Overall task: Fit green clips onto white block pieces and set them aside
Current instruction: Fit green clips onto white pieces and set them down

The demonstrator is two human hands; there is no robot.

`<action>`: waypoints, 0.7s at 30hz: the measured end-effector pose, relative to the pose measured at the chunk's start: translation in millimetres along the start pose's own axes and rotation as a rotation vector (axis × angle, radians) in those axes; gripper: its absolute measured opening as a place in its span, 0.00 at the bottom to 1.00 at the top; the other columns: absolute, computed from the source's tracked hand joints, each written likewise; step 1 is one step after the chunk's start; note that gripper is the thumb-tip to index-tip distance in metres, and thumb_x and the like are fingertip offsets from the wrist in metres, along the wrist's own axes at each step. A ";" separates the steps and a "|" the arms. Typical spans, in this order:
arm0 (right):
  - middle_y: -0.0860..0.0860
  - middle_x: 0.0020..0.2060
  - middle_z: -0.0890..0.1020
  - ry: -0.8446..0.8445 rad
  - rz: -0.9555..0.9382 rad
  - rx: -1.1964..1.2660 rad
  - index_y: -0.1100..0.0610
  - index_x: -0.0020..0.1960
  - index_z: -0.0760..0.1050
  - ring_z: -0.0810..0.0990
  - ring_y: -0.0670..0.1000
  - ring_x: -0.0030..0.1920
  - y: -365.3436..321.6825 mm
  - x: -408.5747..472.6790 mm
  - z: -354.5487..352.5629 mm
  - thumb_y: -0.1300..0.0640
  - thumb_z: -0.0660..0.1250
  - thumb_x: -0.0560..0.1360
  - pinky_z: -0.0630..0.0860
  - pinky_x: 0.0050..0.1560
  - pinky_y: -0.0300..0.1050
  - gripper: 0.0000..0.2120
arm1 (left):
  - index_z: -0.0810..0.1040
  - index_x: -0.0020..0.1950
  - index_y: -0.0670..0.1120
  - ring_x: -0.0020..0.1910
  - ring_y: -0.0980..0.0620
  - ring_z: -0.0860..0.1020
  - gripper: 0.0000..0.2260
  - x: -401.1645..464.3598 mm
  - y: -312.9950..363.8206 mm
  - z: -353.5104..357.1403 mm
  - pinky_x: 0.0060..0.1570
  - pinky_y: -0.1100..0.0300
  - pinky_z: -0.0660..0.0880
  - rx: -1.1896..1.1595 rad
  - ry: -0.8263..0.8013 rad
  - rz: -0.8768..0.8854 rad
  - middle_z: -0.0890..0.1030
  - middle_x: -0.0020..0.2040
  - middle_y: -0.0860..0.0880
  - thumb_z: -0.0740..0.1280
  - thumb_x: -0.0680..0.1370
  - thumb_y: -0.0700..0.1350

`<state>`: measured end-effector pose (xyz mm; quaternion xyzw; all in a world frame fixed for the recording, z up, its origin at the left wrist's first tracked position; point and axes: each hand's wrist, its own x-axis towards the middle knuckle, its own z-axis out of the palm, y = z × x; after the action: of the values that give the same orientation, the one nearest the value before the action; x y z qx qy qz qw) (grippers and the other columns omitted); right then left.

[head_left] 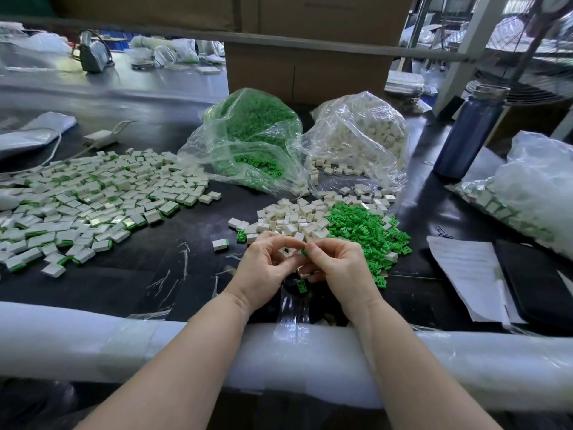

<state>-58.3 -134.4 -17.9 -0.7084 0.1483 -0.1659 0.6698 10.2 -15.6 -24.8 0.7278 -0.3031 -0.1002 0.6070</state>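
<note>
Foam-wrapped table edge (124, 342) lying nearest camera. Left hand (263, 271) curling round white block (284, 252); right hand (338, 268) pinching green clip (304, 252), touching block's right side. Loose blocks (294, 218), clips (366, 231) waiting beyond; finished pile (86, 197) spreading far left.

Small green plastic clip (304, 252) pinched at centre, touching a white rectangular plastic block (286, 251). Just beyond, loose heap of white blocks (291, 217), heap of green clips (362, 228) at its right. Far left, wide spread of clipped white-and-green pieces (86, 200). One finished piece (220, 243) alone, near centre.
</note>
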 end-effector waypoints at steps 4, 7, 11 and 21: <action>0.56 0.32 0.81 -0.016 -0.009 0.004 0.64 0.45 0.79 0.79 0.45 0.29 0.4 -0.1 -0.4 0.65 0.65 0.76 0.77 0.32 0.36 0.05 | 0.80 0.43 0.50 0.30 0.63 0.71 0.10 -0.2 -0.3 0.1 0.37 0.72 0.70 0.030 0.013 0.012 0.75 0.44 0.49 0.70 0.73 0.35; 0.58 0.35 0.82 -0.012 -0.018 -0.023 0.60 0.43 0.79 0.79 0.46 0.32 1.0 -0.4 0.0 0.64 0.65 0.76 0.79 0.34 0.39 0.06 | 0.81 0.45 0.44 0.32 0.56 0.73 0.06 0.7 -2.0 -0.9 0.37 0.64 0.73 -0.050 0.035 -0.032 0.79 0.39 0.48 0.69 0.73 0.34; 0.59 0.38 0.83 0.074 -0.081 -0.177 0.54 0.41 0.78 0.81 0.55 0.38 3.7 1.6 0.6 0.66 0.65 0.75 0.80 0.46 0.53 0.09 | 0.80 0.42 0.47 0.36 0.54 0.79 0.08 1.1 -2.8 -1.7 0.39 0.65 0.77 -0.149 0.095 -0.084 0.81 0.36 0.51 0.70 0.72 0.34; 0.54 0.29 0.80 0.252 -0.103 -0.380 0.56 0.40 0.78 0.79 0.54 0.32 9.1 3.8 -3.6 0.60 0.66 0.75 0.78 0.41 0.53 0.07 | 0.81 0.43 0.44 0.31 0.57 0.75 0.06 0.6 0.5 -0.8 0.35 0.68 0.74 -0.161 0.054 -0.081 0.79 0.33 0.49 0.71 0.71 0.34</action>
<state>-56.3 -139.8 -26.6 -0.8022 0.2231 -0.2559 0.4912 10.9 -15.3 -24.0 0.6908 -0.2478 -0.1294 0.6668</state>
